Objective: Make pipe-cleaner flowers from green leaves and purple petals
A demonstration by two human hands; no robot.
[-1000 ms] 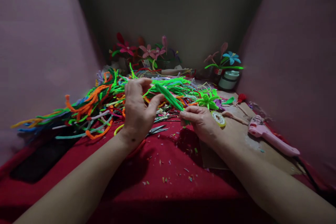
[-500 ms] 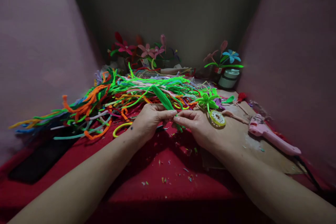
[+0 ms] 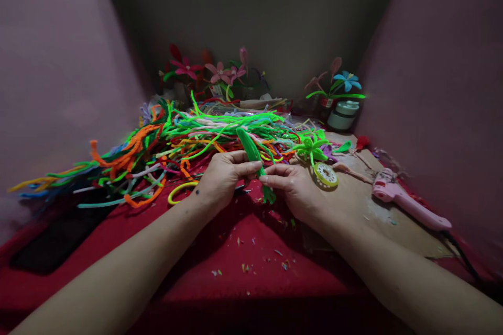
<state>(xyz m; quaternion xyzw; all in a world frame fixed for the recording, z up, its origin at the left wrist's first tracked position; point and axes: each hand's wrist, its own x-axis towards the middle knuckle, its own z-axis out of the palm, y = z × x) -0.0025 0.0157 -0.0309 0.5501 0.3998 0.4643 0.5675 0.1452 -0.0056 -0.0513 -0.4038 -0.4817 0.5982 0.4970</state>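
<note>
A green pipe-cleaner leaf [image 3: 248, 143] is held between both hands over the front of the table, its long blade tilted up and to the left. My left hand [image 3: 225, 178] pinches it around the middle, thumb on the near side. Close beside, my right hand [image 3: 293, 184] grips its lower part between thumb and fingertips. Loose green ends hang below the fingers. Just beyond lies a heap of coloured pipe cleaners [image 3: 231, 124]. A light green pipe-cleaner flower [image 3: 312, 148] sits past my right hand, next to a yellow-rimmed spool [image 3: 326, 175].
A pink glue gun [image 3: 408, 201] rests on a cardboard sheet [image 3: 353, 214] at right. Yellow-handled scissors [image 3: 178, 192] lie by my left wrist, and a dark phone-like slab [image 3: 55, 241] at far left. Fuzzy flowers [image 3: 220, 73] and a lidded jar [image 3: 343, 115] stand behind. Scraps dot the red cloth [image 3: 220, 267].
The leaf has turned slightly more upright and shifted a little to the right in my fingers. Both hands keep their pinch and have barely moved.
</note>
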